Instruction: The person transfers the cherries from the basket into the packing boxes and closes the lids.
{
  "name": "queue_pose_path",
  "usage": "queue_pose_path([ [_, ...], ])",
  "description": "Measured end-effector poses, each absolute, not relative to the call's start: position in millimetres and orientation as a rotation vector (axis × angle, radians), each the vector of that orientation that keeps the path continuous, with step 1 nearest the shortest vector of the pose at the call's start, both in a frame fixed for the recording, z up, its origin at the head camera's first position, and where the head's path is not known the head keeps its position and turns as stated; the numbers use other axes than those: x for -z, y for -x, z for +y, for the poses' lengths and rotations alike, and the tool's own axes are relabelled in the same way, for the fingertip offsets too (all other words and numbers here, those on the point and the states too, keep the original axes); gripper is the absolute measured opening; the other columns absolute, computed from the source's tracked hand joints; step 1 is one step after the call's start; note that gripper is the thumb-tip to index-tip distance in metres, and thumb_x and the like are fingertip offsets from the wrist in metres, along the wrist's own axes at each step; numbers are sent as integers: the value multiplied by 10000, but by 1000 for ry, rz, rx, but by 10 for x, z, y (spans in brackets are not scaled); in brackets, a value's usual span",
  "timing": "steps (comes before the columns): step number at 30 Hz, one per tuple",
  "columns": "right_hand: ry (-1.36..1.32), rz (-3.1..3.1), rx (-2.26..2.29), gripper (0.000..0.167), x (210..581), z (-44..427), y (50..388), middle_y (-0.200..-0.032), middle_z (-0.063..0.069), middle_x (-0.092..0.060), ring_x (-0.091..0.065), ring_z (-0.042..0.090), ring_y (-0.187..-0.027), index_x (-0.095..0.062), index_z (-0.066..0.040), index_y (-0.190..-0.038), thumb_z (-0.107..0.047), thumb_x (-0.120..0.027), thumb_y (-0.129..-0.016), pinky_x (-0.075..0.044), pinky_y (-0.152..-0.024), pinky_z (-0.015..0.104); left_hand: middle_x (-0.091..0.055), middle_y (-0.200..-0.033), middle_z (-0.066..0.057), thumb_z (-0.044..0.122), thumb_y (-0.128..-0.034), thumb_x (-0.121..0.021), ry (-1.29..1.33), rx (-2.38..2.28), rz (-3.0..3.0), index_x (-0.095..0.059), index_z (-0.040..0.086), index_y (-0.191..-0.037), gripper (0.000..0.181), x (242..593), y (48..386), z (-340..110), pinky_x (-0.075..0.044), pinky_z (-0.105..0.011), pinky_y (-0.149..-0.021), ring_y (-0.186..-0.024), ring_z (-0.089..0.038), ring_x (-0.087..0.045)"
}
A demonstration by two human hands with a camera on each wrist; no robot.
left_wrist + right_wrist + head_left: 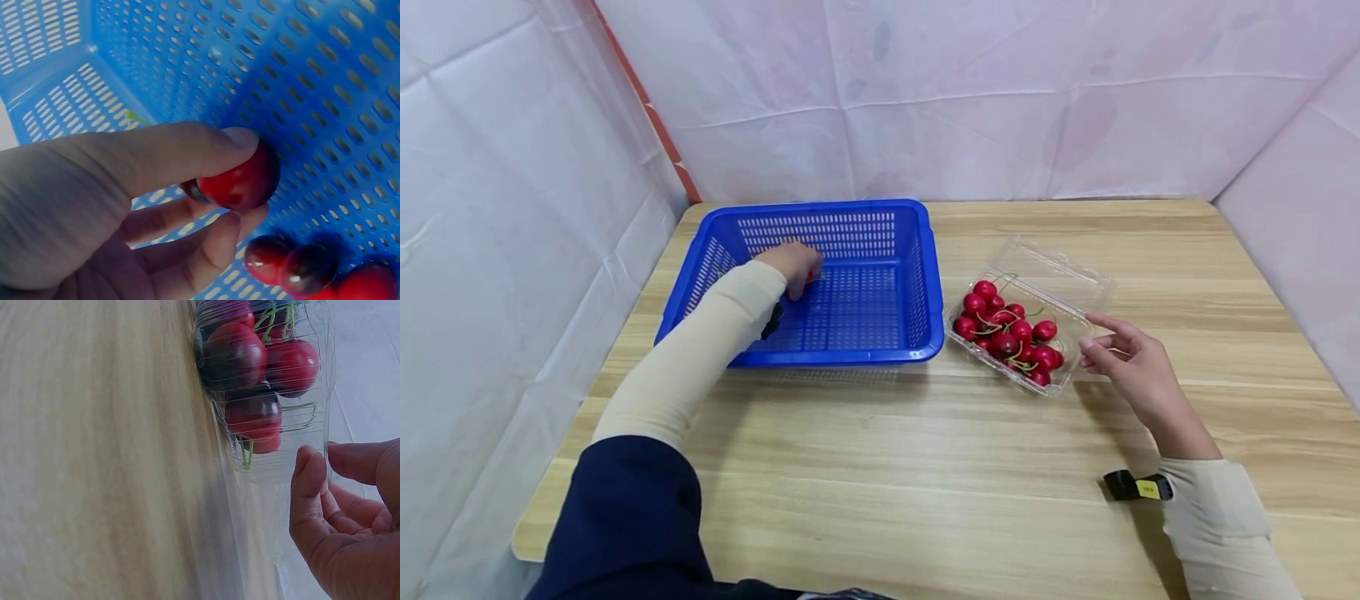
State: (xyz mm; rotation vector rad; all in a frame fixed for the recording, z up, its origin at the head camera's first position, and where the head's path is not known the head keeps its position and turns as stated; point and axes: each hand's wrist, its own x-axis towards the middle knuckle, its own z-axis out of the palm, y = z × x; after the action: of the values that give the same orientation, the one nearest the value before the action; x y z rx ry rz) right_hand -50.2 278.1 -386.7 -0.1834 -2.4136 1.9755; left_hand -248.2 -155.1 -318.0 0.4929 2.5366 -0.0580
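Observation:
My left hand is down inside the blue plastic basket. Between its thumb and fingers it pinches a dark red cherry. A second dark round shape shows partly behind that cherry; whether it is held too I cannot tell. Several more cherries lie on the basket floor below the fingers. My right hand is at the right side of a clear plastic box, pinching its rim between thumb and fingers. Red cherries with green stems fill much of the box.
The box's clear lid is folded back behind it. Basket and box stand side by side on a wooden table. Pale cloth walls rise behind and beside the table. A black wrist strap sits at the right wrist.

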Motion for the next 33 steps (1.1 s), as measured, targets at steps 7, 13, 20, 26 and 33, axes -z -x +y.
queue_pose_path([
  [7,193,-2426,-1973,453,3859,2787,504,-839,-75,-678,-661,39,-690,-483,-35,-1359,-53,-609,-923,-536,-640,172,-574,-1119,-114,-36,-801,-696,-614,-28,2524,-549,90,-1270,508,2929,2435,-1425,-510,-372,-771,-972,-265,-547],
  [13,182,-2409,-1989,443,3859,2787,512,-837,-72,-678,-660,34,-689,-490,-34,-1347,-45,-611,-921,-537,-637,174,-566,-1139,-99,-3,-798,-705,-924,-144,2570,-529,86,-1233,477,2485,2266,-1055,-486,-384,-875,-1029,-251,-521],
  [20,154,-2402,-2004,410,3872,2774,531,-829,-67,-680,-661,37,-682,-513,-59,-1316,-31,-608,-919,-536,-631,172,-507,-1069,-55,45,-790,-677,-1228,-183,2551,-510,110,-1191,439,2201,1845,-504,-452,-310,-816,-965,-198,-471],
  [26,150,-2514,-1850,463,3849,2796,559,-845,-93,-675,-663,27,-693,-470,-21,-1372,-91,-603,-934,-539,-639,179,-465,-1092,-15,108,-810,-697,-1291,-140,2533,-486,133,-1189,434,2173,1643,-49,-449,-213,-762,-953,-138,-455],
  [33,163,-2459,-1929,460,3855,2822,560,-849,-63,-680,-665,38,-695,-487,-27,-1358,-94,-621,-923,-542,-636,187,-495,-1126,-7,212,-820,-716,-1314,-58,2526,-475,124,-1229,482,2365,1571,445,-428,-225,-788,-1023,-132,-448],
])
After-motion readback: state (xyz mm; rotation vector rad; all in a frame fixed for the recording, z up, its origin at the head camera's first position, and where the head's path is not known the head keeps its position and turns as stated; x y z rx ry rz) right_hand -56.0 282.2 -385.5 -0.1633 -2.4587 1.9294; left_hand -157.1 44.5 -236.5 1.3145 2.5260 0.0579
